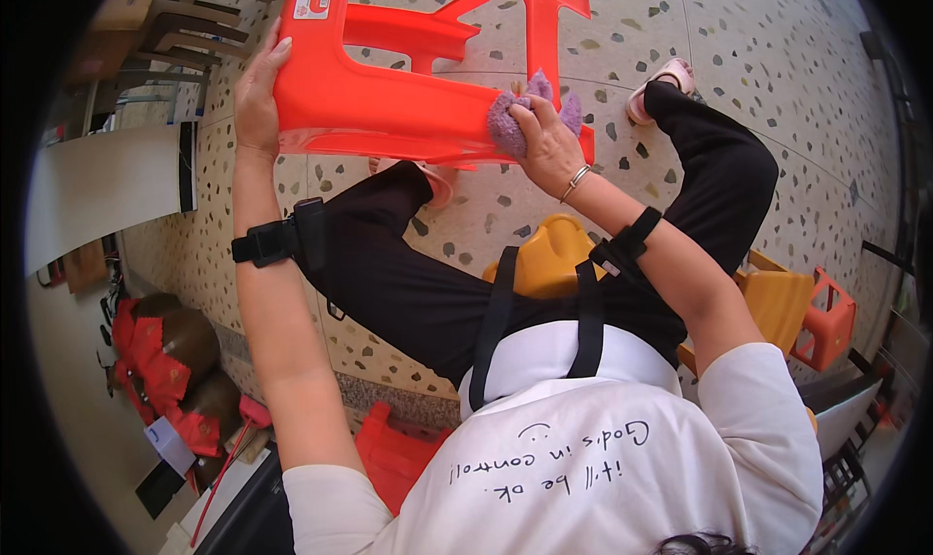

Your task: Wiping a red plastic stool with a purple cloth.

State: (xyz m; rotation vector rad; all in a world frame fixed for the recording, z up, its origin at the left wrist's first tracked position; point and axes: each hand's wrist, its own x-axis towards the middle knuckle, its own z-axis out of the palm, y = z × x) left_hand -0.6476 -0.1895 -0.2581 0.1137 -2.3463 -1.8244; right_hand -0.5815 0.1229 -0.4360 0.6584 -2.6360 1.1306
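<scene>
A red plastic stool lies tipped on its side in front of me, its legs pointing to the right. My left hand holds the seat end at the left, near a sticker bearing print. In my right hand is a bunched purple cloth, pressed against a leg of the stool near its lower right end. The palm of my left hand is hidden against the plastic, and part of the cloth is covered by my right fingers.
Beneath me is a yellow plastic seat. An orange stool and a yellow plastic piece stand at the right. Another red plastic item is behind my left side. Stacked chairs are at upper left; brown jars with red wrapping sit at lower left.
</scene>
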